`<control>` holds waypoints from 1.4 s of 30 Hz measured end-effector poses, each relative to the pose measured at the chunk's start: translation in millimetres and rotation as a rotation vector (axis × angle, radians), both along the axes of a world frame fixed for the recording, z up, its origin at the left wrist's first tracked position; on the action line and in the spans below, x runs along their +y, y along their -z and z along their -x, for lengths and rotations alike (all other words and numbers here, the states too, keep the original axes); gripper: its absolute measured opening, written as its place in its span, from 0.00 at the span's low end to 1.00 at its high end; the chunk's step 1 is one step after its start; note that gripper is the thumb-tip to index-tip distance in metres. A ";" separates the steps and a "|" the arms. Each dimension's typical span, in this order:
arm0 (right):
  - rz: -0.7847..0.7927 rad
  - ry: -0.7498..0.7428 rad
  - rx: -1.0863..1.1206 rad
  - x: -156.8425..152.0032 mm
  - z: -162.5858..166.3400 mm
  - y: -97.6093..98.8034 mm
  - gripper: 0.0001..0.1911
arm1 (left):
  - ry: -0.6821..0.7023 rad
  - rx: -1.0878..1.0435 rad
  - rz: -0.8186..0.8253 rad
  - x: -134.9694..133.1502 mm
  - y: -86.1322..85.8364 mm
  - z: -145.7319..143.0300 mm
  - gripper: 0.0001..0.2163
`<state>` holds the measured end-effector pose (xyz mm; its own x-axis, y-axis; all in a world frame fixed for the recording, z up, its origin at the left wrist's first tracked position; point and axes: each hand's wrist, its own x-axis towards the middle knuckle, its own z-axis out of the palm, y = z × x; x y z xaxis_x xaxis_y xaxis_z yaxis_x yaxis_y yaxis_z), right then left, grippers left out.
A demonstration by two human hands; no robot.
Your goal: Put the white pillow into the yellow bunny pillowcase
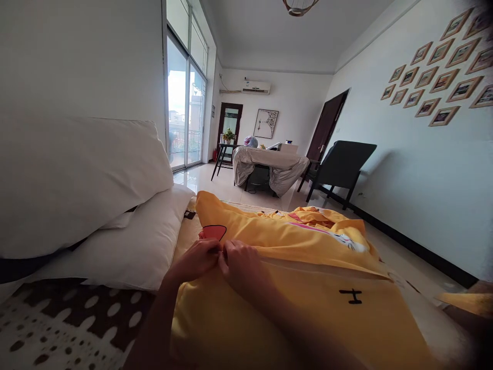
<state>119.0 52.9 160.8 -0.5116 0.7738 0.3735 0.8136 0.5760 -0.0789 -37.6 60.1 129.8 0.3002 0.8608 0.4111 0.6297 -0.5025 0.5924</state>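
A yellow pillowcase (308, 313) with a printed black letter H lies before me, and a long slit across it shows a strip of pale filling inside. My left hand (202, 255) is closed in a pinch on the cloth at the left end of the slit. Right beside it, touching, my right hand (241, 259) pinches the same edge with bent fingers. Whether a zip pull sits between the fingertips is hidden. Above the hands, a red printed shape shows on the cloth, and bunched yellow fabric (323, 218) lies at the far side.
White pillows (77, 180) are stacked at the left on a brown-and-white patterned bedcover (96, 318). Beyond the bed stand a covered table (271, 156) and a dark chair (342, 164). A glass sliding door (187, 103) is at the back left.
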 end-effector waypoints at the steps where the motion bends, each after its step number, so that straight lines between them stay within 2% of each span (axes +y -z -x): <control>1: -0.001 -0.002 0.011 0.4 0.2 1.3 0.06 | 0.001 -0.004 -0.004 0.2 0.1 -0.2 0.05; 7: -0.015 -0.084 0.069 3.6 -1.5 9.3 0.04 | 0.058 -0.042 -0.040 -0.4 -2.5 -0.2 0.06; 14: -0.056 -0.093 0.068 4.9 -3.2 11.1 0.08 | 0.165 -0.140 -0.030 3.8 0.8 8.6 0.06; 19: -0.074 -0.080 0.059 5.8 -4.0 8.8 0.08 | 0.136 -0.144 -0.012 10.8 7.5 10.1 0.08; 24: -0.062 -0.085 0.185 10.7 -7.8 9.6 0.07 | 0.146 -0.128 0.047 9.3 5.2 10.4 0.12; 37: 0.087 -0.061 0.398 17.2 -12.6 13.4 0.10 | 0.119 -0.013 0.005 5.6 4.9 9.0 0.11; 39: 0.063 -0.065 0.391 16.9 -13.2 15.1 0.10 | 0.108 0.002 -0.006 5.3 5.6 8.7 0.11; 42: -0.072 -0.101 0.318 15.1 -14.1 18.4 0.10 | 0.094 0.006 -0.028 6.7 8.4 9.0 0.09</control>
<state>133.1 68.0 142.4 -0.4334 0.6911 0.5784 0.6937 0.6656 -0.2754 -46.6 66.8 121.4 0.3817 0.8169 0.4324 0.5822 -0.5759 0.5740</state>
